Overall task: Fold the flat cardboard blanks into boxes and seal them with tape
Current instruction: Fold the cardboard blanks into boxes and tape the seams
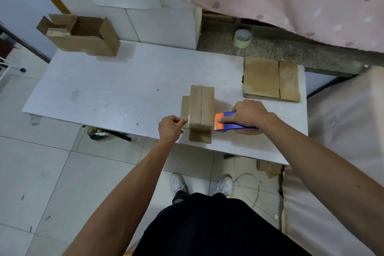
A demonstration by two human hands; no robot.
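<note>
White worktop (104,89) carries: a small box (201,108) near the front edge; flat blanks (270,79) stacked far right; an open carton (83,44) far left.

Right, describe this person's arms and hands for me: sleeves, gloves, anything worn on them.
The left hand and right hand are bare: no gloves, and no rings, watch or wristband show. The left forearm and right forearm are uncovered too, with no sleeve in view as far as the picture's lower edge. No markings show on them.

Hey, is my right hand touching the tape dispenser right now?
Touching. The head view shows the right hand gripping the tape dispenser, a finger lying along its side.
</note>
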